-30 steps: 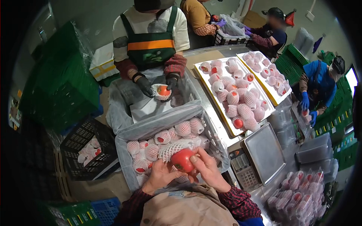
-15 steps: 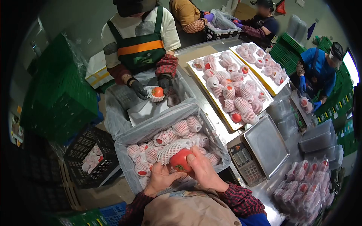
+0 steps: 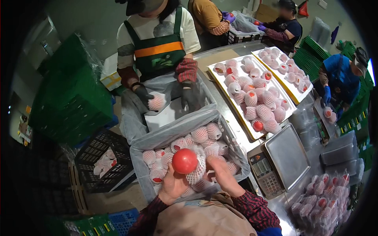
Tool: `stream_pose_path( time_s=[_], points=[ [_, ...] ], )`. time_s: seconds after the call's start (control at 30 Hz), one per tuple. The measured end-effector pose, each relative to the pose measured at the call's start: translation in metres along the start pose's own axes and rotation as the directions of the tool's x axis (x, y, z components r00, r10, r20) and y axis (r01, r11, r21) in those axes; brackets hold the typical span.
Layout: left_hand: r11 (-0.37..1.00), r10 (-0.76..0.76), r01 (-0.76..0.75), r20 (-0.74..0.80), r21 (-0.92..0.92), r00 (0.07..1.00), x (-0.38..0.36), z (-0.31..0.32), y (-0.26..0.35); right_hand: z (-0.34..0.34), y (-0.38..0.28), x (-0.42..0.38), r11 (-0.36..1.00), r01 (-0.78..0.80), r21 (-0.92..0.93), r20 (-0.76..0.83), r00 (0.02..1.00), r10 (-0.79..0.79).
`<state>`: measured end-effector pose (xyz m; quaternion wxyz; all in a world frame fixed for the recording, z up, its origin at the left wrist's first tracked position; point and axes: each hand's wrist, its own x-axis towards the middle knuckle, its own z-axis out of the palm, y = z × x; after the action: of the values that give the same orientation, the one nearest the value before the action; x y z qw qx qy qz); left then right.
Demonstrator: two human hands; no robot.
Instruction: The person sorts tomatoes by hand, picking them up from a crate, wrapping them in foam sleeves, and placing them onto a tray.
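Note:
My left hand (image 3: 173, 185) is closed around the underside of a bare red tomato (image 3: 184, 161), lifted over a lined crate (image 3: 138, 173). A white foam net sleeve (image 3: 195, 176) hangs against the tomato's right side. My right hand (image 3: 221, 176) is just right of the sleeve, fingers partly curled and apart, with no tomato in it. Beneath both hands, the crate holds several tomatoes in foam nets (image 3: 199, 134). Across from me, a co-worker's gloved hand (image 3: 142, 93) grips a netted tomato (image 3: 156, 101) above a second lined crate (image 3: 132, 133).
To the right are a scale (image 3: 286, 153) and a white tray of netted tomatoes (image 3: 232, 114). Packed clear boxes (image 3: 321, 200) lie at the lower right. A black basket (image 3: 92, 173) and stacked green crates (image 3: 71, 106) are on the left. Other people work farther back.
The tomato has turned and moved up into my left hand, its stem end no longer showing. My right hand has come off it. The co-worker's tomato is now covered by its net.

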<state>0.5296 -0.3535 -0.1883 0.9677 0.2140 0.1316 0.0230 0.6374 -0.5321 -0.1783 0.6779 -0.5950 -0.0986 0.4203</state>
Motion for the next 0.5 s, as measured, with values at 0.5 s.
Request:
stream_pose_path(
  time_s=[0.5],
  points=[
    [0.877, 0.085, -0.1, 0.052, 0.47, 0.995, 0.006, 0.015, 0.002, 0.014, -0.037, -0.011, 0.734, 0.541, -0.41, -0.228, 0.718, -0.657]
  ],
)
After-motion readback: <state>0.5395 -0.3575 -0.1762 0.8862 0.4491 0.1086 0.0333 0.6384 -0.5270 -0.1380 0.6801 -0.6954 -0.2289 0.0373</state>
